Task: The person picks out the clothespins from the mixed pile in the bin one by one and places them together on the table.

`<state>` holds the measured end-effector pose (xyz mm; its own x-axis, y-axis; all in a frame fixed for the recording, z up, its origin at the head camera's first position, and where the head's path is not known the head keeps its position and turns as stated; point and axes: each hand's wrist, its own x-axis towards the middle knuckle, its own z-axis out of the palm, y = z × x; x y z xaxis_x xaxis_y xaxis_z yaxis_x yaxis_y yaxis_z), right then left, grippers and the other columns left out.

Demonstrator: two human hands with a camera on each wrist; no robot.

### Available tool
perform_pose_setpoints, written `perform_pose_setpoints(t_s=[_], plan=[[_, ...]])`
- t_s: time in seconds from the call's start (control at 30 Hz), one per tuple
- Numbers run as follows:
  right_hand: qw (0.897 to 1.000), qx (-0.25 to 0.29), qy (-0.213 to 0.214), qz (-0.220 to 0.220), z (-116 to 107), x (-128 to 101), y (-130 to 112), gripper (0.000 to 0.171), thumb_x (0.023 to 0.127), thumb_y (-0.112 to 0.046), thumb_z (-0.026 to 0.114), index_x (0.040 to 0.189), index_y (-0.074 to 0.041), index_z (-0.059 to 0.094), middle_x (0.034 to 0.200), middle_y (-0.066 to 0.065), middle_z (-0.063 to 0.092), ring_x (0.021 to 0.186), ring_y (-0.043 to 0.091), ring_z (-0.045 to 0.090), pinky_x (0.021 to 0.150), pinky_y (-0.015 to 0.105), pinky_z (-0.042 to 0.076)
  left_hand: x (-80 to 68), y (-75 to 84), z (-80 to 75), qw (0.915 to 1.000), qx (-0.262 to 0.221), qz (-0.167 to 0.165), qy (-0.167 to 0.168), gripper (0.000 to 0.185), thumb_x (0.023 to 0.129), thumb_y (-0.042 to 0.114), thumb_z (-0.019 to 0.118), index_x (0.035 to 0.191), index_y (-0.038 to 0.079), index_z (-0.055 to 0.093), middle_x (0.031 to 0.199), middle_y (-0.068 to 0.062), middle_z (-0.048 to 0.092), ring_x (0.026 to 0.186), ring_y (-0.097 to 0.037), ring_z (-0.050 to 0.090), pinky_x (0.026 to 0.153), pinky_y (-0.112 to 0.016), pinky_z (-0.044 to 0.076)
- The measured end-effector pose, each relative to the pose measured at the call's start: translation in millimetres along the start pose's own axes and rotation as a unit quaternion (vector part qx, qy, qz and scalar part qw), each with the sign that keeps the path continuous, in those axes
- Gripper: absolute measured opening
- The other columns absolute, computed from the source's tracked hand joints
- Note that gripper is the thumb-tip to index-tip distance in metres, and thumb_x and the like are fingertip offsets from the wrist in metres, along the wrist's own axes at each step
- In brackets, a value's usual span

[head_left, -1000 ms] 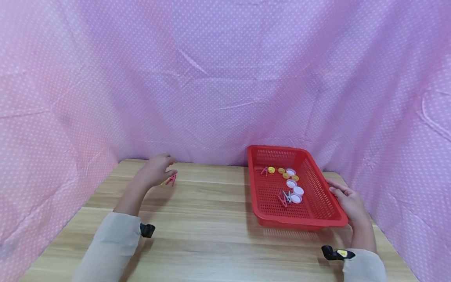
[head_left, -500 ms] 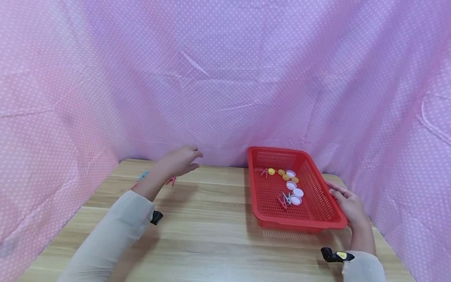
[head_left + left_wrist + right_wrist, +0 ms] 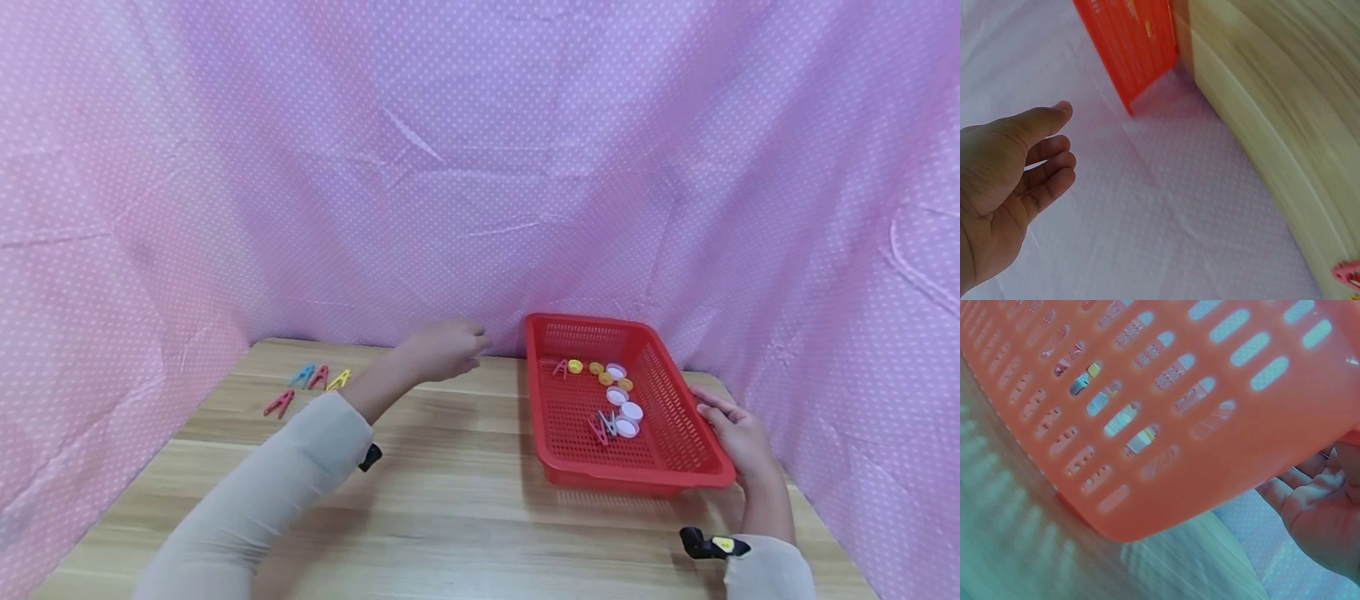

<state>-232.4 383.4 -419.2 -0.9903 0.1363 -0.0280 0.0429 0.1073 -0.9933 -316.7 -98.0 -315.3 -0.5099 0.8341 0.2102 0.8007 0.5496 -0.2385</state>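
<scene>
The red basket (image 3: pixel 675 400) sits on the wooden desk (image 3: pixel 450 500), close to the pink dotted cloth (image 3: pixel 480 167) that hangs behind it.

The left hand (image 3: pixel 442 350) is up in the air, just to the left of the basket, and does not touch it. Its fingers (image 3: pixel 1047 169) are loosely bent and it holds nothing. In the left wrist view a corner of the basket (image 3: pixel 1129 44) shows past the fingertips.

The right hand (image 3: pixel 738 437) is at the right side of the basket, near its front corner. The fingers rest along the rim. In the right wrist view the palm (image 3: pixel 1325 512) is open and lies under the basket wall (image 3: pixel 1210 425). I cannot tell if the thumb pinches the rim.

Inside the basket are white caps (image 3: pixel 626 408), small yellow caps (image 3: pixel 600 371), a pink peg (image 3: pixel 561 367) near the back, and a pink and grey pair of pegs (image 3: pixel 603 425) next to the white caps.

Far to the left of the basket, four pegs lie on the desk: a blue peg (image 3: pixel 303 374), a red peg (image 3: pixel 319 377), a yellow peg (image 3: pixel 339 380) and one more red peg (image 3: pixel 279 404) a bit closer to the person.
</scene>
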Motion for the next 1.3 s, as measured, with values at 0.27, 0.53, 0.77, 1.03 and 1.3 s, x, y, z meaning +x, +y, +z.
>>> perform_pose_setpoints(t_s=[0.27, 0.53, 0.77, 1.03, 1.3], plan=[[1.0, -0.014, 0.002, 0.013, -1, 2, 2, 0.061, 0.105, -0.036, 0.059, 0.157, -0.012, 0.041, 0.101, -0.021, 0.069, 0.089, 0.007, 0.072, 0.075, 0.029, 0.061, 39.9, 33.8, 2.9, 0.9968, 0.046, 0.065, -0.012, 0.026, 0.097, 0.025, 0.071, 0.119, 0.012, 0.072, 0.114, -0.003, 0.07, 0.104, -0.02, 0.066, 0.092, -0.032, 0.054], [0.999, -0.033, 0.002, 0.012, 0, 2, 1, 0.059, 0.105, -0.036, 0.058, 0.157, -0.013, 0.041, 0.101, -0.021, 0.068, 0.088, 0.008, 0.072, 0.075, 0.031, 0.061, 76.2, 69.5, 10.1, 0.9941, 0.052, 0.078, -0.054, 0.03, 0.101, 0.024, 0.066, 0.13, 0.018, 0.07, 0.118, 0.0, 0.069, 0.104, -0.017, 0.063, 0.091, -0.028, 0.054], [1.0, -0.024, 0.0, 0.01, -2, 3, 2, 0.058, 0.105, -0.035, 0.058, 0.157, -0.014, 0.042, 0.102, -0.022, 0.068, 0.088, 0.008, 0.072, 0.075, 0.03, 0.061, 101.8, 94.6, 27.7, 0.9929, 0.032, 0.075, -0.086, 0.035, 0.103, 0.024, 0.063, 0.137, 0.022, 0.066, 0.132, 0.001, 0.066, 0.117, -0.016, 0.062, 0.099, -0.028, 0.052], [1.0, -0.022, -0.001, 0.008, -3, 3, 2, 0.059, 0.105, -0.035, 0.058, 0.157, -0.013, 0.042, 0.102, -0.022, 0.069, 0.089, 0.007, 0.072, 0.075, 0.03, 0.061, 124.6, 111.7, 48.4, 0.9908, -0.016, 0.073, -0.113, 0.038, 0.105, 0.024, 0.059, 0.143, 0.025, 0.062, 0.145, 0.001, 0.059, 0.133, -0.015, 0.056, 0.107, -0.034, 0.048], [1.0, -0.003, -0.006, 0.008, -3, 4, 4, 0.056, 0.104, -0.034, 0.06, 0.155, -0.015, 0.046, 0.102, -0.021, 0.07, 0.089, 0.007, 0.072, 0.075, 0.03, 0.061, 144.4, 117.2, 66.8, 0.9845, -0.055, 0.051, -0.158, 0.048, 0.101, 0.027, 0.067, 0.147, 0.028, 0.057, 0.152, 0.004, 0.052, 0.14, -0.012, 0.048, 0.111, -0.033, 0.044]])
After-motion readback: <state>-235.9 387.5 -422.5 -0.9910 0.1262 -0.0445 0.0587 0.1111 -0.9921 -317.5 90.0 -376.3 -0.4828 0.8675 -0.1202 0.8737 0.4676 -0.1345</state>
